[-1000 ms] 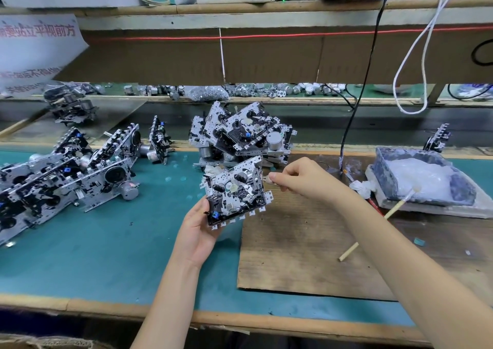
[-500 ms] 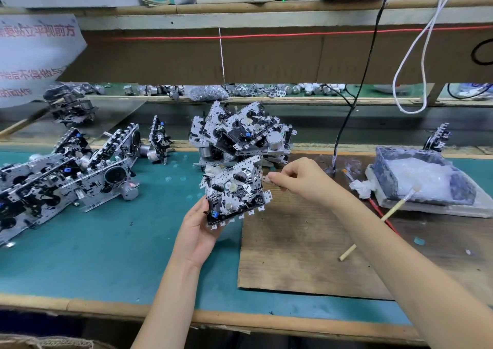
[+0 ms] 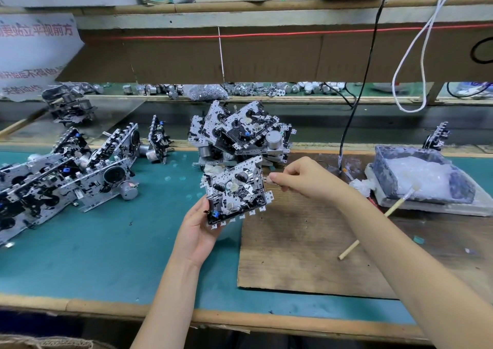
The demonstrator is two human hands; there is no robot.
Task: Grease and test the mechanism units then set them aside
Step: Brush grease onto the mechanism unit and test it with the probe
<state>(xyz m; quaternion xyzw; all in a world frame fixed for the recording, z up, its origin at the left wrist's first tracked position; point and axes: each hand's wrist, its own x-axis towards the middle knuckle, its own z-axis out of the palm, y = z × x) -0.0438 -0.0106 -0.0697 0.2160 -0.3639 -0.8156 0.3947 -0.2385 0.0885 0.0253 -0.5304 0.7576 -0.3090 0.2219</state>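
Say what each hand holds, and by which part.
The left hand grips the mechanism unit by its lower left corner. The right hand pinches a small metal piece at the unit's right edge.

Front mat (image 3: 106, 255) open, left pile (image 3: 66, 183), rear pile (image 3: 240, 132), gap seemingly passable
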